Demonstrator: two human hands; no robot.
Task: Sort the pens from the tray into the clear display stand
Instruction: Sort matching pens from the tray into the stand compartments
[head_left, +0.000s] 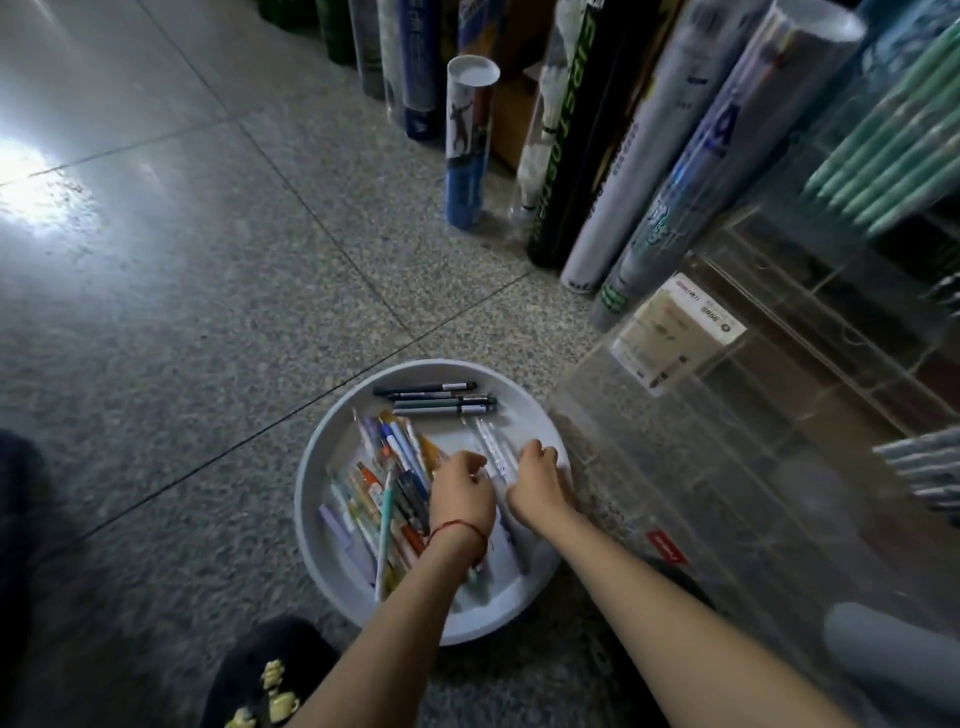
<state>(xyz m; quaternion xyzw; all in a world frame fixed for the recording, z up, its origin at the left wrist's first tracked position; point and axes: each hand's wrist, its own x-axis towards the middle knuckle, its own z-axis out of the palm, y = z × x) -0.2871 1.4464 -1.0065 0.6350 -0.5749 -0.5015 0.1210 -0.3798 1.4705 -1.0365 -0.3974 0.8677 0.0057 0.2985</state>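
Tray (311, 499) sits lower centre; I see left hand (462, 488) and right hand (537, 478) curled over the clear pens (491, 447), can't tell the grip; coloured pens (384, 483) lie left, display stand (727, 467) right

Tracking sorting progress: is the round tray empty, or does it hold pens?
Not empty. The tray holds a colourful pile of pens on its left, several dark pens at the far edge, and clear pens on its right.
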